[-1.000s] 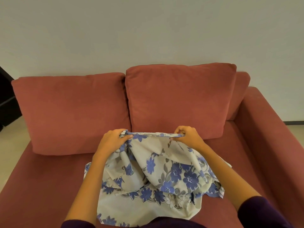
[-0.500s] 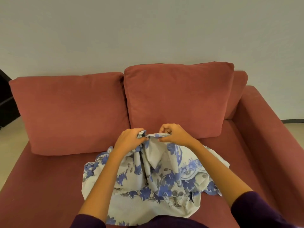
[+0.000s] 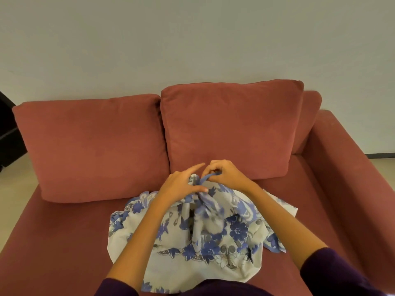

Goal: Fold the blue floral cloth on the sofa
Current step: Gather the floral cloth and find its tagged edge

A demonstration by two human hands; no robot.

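Blue floral cloth (image 3: 213, 242), gathered end toward cushions (image 3: 230, 129)

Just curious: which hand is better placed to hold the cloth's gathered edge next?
Probably right: the right hand pinches the gathered edge of the blue floral cloth, while the left hand touches it, forefinger straight.

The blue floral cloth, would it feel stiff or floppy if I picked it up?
Probably floppy: the blue floral cloth bunches and sags in folds below where the right hand pinches it. Likely light, since a pinch lifts it. It would probably crumple rather than slide if pushed on the sofa.
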